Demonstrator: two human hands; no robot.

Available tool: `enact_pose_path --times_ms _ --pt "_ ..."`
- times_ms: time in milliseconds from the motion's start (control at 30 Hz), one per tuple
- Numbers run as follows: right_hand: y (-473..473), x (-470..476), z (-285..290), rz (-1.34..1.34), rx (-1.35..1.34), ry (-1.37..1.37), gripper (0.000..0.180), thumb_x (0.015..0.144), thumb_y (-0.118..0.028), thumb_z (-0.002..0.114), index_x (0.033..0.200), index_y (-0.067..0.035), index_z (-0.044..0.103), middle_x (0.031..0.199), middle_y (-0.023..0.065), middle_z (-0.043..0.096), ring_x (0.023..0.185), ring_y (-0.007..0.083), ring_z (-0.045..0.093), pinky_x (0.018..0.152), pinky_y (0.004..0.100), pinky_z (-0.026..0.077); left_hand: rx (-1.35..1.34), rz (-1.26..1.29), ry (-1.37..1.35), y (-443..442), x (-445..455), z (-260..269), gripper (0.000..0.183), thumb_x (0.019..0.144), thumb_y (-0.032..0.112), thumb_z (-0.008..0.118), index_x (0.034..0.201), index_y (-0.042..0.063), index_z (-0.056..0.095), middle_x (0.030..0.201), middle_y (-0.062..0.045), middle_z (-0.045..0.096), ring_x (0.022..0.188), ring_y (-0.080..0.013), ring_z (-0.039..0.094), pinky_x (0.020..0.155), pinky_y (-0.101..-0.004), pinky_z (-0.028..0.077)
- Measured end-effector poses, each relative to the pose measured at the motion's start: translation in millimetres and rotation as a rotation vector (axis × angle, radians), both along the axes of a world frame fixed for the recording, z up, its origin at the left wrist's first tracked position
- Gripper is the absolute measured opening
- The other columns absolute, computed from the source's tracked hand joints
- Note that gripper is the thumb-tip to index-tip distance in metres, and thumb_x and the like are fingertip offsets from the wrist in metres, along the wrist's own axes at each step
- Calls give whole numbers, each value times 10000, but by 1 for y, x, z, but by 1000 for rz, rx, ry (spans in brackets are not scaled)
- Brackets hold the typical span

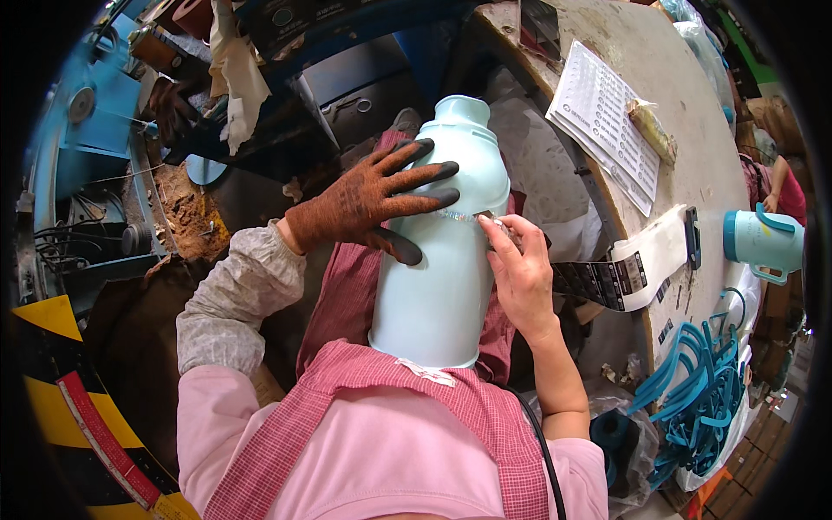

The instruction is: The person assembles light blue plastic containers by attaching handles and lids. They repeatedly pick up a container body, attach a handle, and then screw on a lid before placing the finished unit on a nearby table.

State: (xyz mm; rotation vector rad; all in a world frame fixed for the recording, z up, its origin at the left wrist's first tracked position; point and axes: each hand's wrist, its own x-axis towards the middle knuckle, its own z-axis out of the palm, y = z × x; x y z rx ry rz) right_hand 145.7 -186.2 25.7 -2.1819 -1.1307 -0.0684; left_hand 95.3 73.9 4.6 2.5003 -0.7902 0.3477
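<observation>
A pale blue thermos flask body lies across my lap, its neck pointing away from me. My left hand, in a brown knit glove with dark fingertips, rests on the flask with fingers spread. Close to its fingertips, a band of small shiny lettering crosses the flask's surface. My bare right hand pinches a small dark-edged piece against the flask's right side, at the end of the lettering. Fingers partly hide that piece, and I cannot tell exactly what it is.
On the worktable at right are printed sheets and a label strip. Blue plastic handles fill a bag. A finished-looking blue flask stands beyond. Blue machinery is at left. Another person is at far right.
</observation>
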Motion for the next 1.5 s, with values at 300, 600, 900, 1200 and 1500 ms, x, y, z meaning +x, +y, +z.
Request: enact_pose_path --times_ms 300,600,900,1200,1500 --pt "-69 125 -9 -106 -143 -490 394 793 -35 573 1180 -104 546 1032 77 553 922 261 521 798 358 451 293 -64 69 -18 8 45 720 550 491 741 1216 323 526 1400 -65 316 1129 -371 428 879 -449 448" --pt "76 183 39 29 -517 437 393 845 -360 553 1180 -156 552 1218 85 505 1068 274 503 756 417 506 544 -262 35 -88 29 98 585 631 482 711 1168 299 566 1338 -58 372 851 -268 509 748 -369 442" --pt "17 185 183 468 -268 684 752 605 -359 740 1253 -85 474 1077 107 564 929 204 575 815 283 470 508 479 -507 38 110 199 464 793 305 614 1199 114 495 1145 -110 542 731 -231 644 559 -329 523" --pt "-84 216 207 47 469 -166 632 653 -75 702 1209 -105 404 1221 60 407 1154 223 410 909 363 423 943 786 -670 68 124 272 186 688 122 655 840 46 580 676 -48 585 642 -228 641 532 -362 502" --pt "26 209 209 121 637 -542 570 707 -48 717 1188 -98 415 1228 58 399 1126 207 438 906 339 437 1074 -104 -850 -127 -39 193 200 687 215 548 776 47 610 789 -69 545 790 -231 531 783 -437 424"
